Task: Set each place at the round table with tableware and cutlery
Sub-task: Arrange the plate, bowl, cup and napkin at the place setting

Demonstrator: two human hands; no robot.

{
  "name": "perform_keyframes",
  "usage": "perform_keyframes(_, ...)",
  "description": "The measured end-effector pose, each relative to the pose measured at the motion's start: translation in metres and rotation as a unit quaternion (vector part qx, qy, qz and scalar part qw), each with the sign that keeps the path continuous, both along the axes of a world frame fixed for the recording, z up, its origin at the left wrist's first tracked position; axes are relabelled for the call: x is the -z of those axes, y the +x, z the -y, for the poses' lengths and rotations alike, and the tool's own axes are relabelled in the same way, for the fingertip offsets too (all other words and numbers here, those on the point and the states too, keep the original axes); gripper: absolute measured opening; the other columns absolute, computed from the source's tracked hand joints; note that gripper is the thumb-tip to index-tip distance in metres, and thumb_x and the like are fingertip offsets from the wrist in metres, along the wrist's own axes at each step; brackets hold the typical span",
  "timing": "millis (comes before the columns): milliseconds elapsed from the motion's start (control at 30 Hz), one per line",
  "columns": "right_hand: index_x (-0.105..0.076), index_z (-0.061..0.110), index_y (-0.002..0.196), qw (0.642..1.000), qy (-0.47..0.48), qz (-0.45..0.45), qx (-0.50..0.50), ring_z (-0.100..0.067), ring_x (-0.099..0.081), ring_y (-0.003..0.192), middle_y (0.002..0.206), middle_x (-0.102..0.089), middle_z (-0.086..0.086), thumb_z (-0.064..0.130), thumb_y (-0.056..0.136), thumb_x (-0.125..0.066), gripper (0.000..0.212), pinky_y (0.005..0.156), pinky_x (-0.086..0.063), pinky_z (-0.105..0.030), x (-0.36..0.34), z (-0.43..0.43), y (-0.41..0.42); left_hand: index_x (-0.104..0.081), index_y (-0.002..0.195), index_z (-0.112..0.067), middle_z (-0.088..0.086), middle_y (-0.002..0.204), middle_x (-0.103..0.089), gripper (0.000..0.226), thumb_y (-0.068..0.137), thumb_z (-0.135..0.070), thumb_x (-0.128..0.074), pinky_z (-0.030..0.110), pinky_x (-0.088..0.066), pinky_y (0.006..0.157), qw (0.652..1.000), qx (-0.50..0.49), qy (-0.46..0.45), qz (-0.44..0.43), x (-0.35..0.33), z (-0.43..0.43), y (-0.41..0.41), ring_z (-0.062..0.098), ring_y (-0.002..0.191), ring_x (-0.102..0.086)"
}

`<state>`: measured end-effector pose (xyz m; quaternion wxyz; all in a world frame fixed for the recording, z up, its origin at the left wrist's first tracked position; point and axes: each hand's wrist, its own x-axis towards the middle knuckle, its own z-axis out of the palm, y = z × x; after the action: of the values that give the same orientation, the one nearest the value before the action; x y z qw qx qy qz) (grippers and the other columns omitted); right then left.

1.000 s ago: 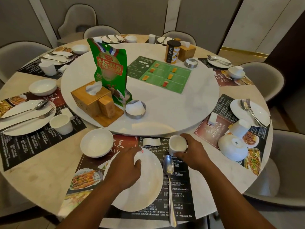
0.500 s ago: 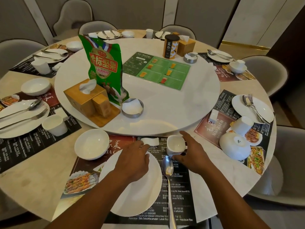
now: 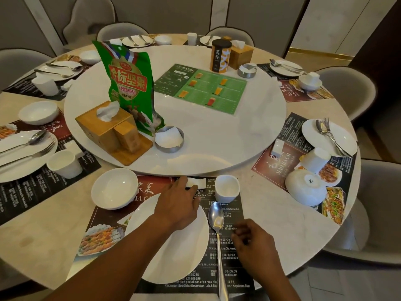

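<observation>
- Step in hand: finishing the nearest place on the worktop [image 3: 39, 231]. The left hand [image 3: 178, 205] reaches across the plate [image 3: 180, 257] to the small white packet [image 3: 198, 183] at 12 o'clock of it. Its fingers touch the packet; I cannot tell whether they pinch it.
- The right hand [image 3: 255, 244] hovers at 3 o'clock, fingers loosely curled round nothing, just beside the handle of the spoon [image 3: 216, 216].
- Next move, probably: square up the packet, then take the spoon. No fork shows here, though neighbouring plates carry one.
- Containers: the cup [image 3: 226, 189] at 1 o'clock and the bowl [image 3: 114, 187] at 10 o'clock stand upright and look empty.
- The next place's bowl [image 3: 306, 187], at 3 o'clock, lies upside down.
- The steel dish [image 3: 169, 139] on the turntable holds folded white paper.
</observation>
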<state>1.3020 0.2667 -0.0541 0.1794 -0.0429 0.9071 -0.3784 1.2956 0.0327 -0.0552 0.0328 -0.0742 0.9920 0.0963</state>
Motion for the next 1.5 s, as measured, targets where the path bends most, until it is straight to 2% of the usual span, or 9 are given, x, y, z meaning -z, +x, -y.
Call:
perform_keyframes(367,-0.061,0.035,0.09,0.998,0.04,-0.004,-0.055,0.003,-0.063,0.074,0.076,-0.066,0.015,0.031,0.088,-0.071,0.011,0.059,-0.046,-0.01,-0.011,0.011,0.015,-0.052,0.133,-0.027,0.001,0.134,-0.042,0.044,0.096,-0.049,-0.041,0.035,-0.044,0.101,0.999,-0.017,0.032,-0.037,0.0,0.0,0.008,0.021,0.118,-0.05)
perform_keyframes(500,-0.052,0.037,0.081,0.996,0.069,0.012,-0.06,-0.003,-0.062,0.067,0.072,-0.064,0.013,0.035,0.087,-0.07,0.019,0.055,-0.044,-0.014,-0.011,0.022,0.029,-0.051,0.135,-0.03,0.0,0.144,-0.043,0.044,0.095,-0.047,-0.044,0.034,-0.044,0.105,0.993,-0.053,0.072,-0.075,-0.012,-0.005,0.033,0.019,0.129,-0.045)
perform_keyframes(667,-0.045,0.036,0.074,0.996,0.085,0.022,-0.025,-0.004,-0.06,0.071,0.073,-0.058,0.016,0.035,0.088,-0.07,0.03,0.057,-0.04,-0.012,-0.01,0.033,0.042,-0.053,0.133,-0.031,-0.001,0.144,-0.047,0.044,0.092,-0.046,-0.05,0.038,-0.043,0.105,0.987,-0.098,0.107,-0.066,-0.016,-0.013,0.074,0.02,0.126,-0.049)
perform_keyframes(900,-0.06,0.031,0.082,0.997,0.064,0.048,0.001,-0.004,-0.064,0.072,0.076,-0.068,0.012,0.032,0.087,-0.073,0.014,0.06,-0.044,-0.016,-0.009,0.03,0.04,-0.052,0.133,-0.035,-0.01,0.138,-0.047,0.044,0.09,-0.042,-0.059,0.027,-0.039,0.106,0.973,-0.147,0.176,-0.039,-0.02,-0.026,0.117,0.012,0.123,-0.046)
perform_keyframes(1100,-0.064,0.028,0.081,0.997,0.046,0.058,0.028,-0.005,-0.065,0.072,0.073,-0.07,0.01,0.031,0.084,-0.078,0.015,0.062,-0.046,-0.021,-0.011,0.027,0.04,-0.049,0.132,-0.038,-0.015,0.136,-0.047,0.042,0.091,-0.041,-0.058,0.029,-0.039,0.109,0.963,-0.169,0.207,-0.018,-0.033,-0.049,0.129,0.011,0.124,-0.047)
perform_keyframes(1300,-0.065,0.023,0.083,0.994,0.008,0.082,0.069,-0.007,-0.068,0.071,0.074,-0.072,0.008,0.032,0.085,-0.077,0.016,0.065,-0.055,-0.027,-0.018,0.023,0.045,-0.065,0.117,-0.032,-0.013,0.115,-0.067,0.026,0.091,-0.034,-0.062,0.013,-0.044,0.086,0.935,-0.205,0.29,-0.02,-0.039,-0.068,0.118,0.006,0.092,-0.058)
perform_keyframes(1367,-0.067,0.021,0.084,0.994,-0.022,0.079,0.073,-0.004,-0.068,0.069,0.074,-0.072,0.007,0.029,0.086,-0.077,0.013,0.059,-0.051,-0.02,-0.023,0.022,0.05,-0.072,0.108,-0.027,-0.011,0.108,-0.071,0.021,0.094,-0.034,-0.059,0.008,-0.041,0.073,0.921,-0.216,0.324,-0.011,-0.045,-0.073,0.111,0.003,0.081,-0.059)
perform_keyframes(1433,-0.069,0.021,0.083,0.993,-0.055,0.072,0.076,-0.001,-0.066,0.066,0.073,-0.071,0.007,0.024,0.086,-0.076,0.009,0.051,-0.042,-0.011,-0.031,0.024,0.056,-0.076,0.094,-0.023,-0.008,0.094,-0.074,0.025,0.094,-0.038,-0.056,0.015,-0.046,0.064,0.893,-0.234,0.384,0.019,-0.05,-0.078,0.105,0.004,0.073,-0.062)
perform_keyframes(1500,-0.07,0.019,0.081,0.992,-0.082,0.067,0.073,0.0,-0.065,0.062,0.071,-0.071,0.007,0.019,0.087,-0.074,0.008,0.049,-0.042,-0.009,-0.037,0.028,0.062,-0.077,0.081,-0.02,-0.005,0.079,-0.074,0.031,0.093,-0.041,-0.057,0.027,-0.051,0.067,0.853,-0.26,0.449,0.047,-0.055,-0.08,0.098,0.011,0.073,-0.066)
